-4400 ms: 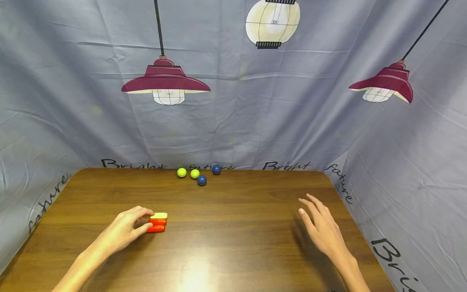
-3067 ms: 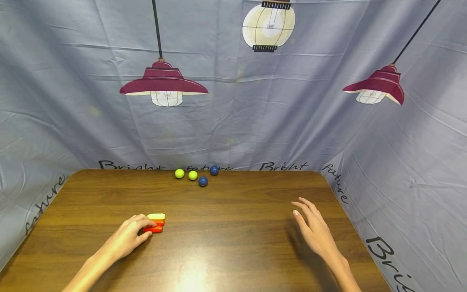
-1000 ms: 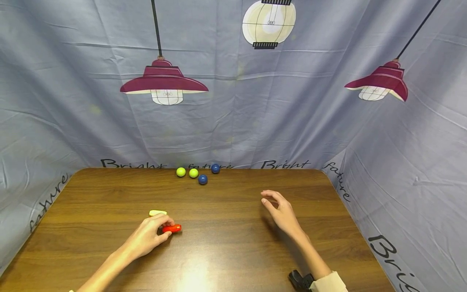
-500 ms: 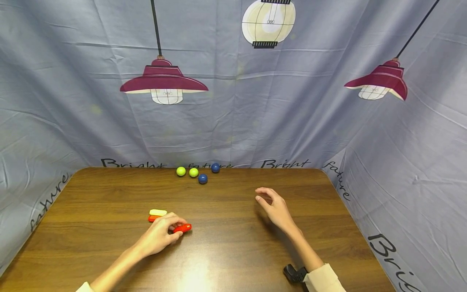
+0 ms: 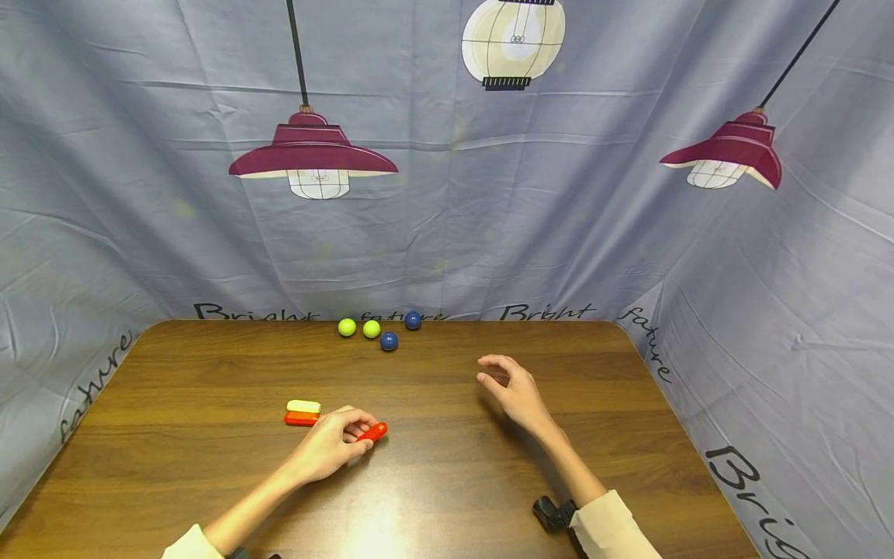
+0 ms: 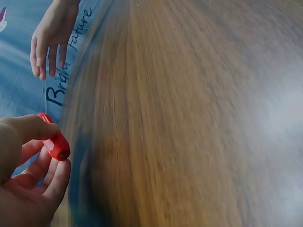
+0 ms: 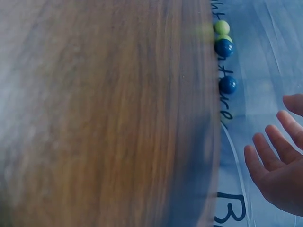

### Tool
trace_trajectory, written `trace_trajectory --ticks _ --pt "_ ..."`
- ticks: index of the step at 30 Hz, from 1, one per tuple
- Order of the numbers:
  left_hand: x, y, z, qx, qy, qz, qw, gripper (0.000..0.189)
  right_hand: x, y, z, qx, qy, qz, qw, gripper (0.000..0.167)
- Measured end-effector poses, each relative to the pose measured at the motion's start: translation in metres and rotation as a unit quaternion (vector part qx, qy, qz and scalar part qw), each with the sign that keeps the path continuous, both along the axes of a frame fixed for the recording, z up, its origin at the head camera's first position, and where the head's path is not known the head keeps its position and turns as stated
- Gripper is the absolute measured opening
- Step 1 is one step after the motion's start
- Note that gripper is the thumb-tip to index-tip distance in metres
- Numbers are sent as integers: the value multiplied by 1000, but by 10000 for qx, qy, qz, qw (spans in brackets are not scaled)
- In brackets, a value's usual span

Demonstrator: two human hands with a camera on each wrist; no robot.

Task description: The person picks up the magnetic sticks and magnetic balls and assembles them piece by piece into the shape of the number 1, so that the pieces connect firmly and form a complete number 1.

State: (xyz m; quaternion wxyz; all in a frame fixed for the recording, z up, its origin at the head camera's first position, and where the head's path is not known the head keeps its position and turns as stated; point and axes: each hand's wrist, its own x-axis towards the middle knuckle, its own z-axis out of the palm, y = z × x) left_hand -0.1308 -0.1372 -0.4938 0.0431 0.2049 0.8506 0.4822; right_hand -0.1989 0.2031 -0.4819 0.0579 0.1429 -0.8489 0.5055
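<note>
My left hand [image 5: 331, 446] pinches a short red stick-like piece with rounded ends [image 5: 373, 432] between thumb and fingertips. In the left wrist view the red piece [image 6: 57, 143] shows a small dark spot on its near end. Left of that hand, a yellow piece [image 5: 303, 406] and a second red piece [image 5: 302, 419] of like shape lie side by side on the wooden table [image 5: 433, 481]. My right hand [image 5: 517, 392] holds nothing, its fingers loosely bent above the table; the right wrist view also shows this hand [image 7: 279, 165] with fingers spread.
Two yellow-green balls [image 5: 347, 328] and two blue balls [image 5: 389, 341] sit by the table's back edge. A grey cloth printed with lamps [image 5: 433, 233] hangs behind and at both sides. A black device [image 5: 552, 514] sits at the right wrist.
My left hand has taken one red piece from beside the others and carried it to the right, now tilted. The right hand has come left toward the middle.
</note>
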Motion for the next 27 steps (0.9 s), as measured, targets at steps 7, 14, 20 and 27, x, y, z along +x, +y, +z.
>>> trace_trajectory --ticks 7,14,20,27 --pt "-4 10 1 129 -366 159 9991 21 -4 -7 0 -54 -22 43 10000 28" --pt "-5 18 3 341 -876 423 9947 23 -10 -13 -3 -5 6 55 10000 28" --pt "-6 23 3 918 -1386 501 9848 25 -14 -18 -3 -9 -112 86 9999 29" --pt "-9 30 1 1327 -1798 609 9728 27 -19 -24 -1 -81 -94 106 9999 29"
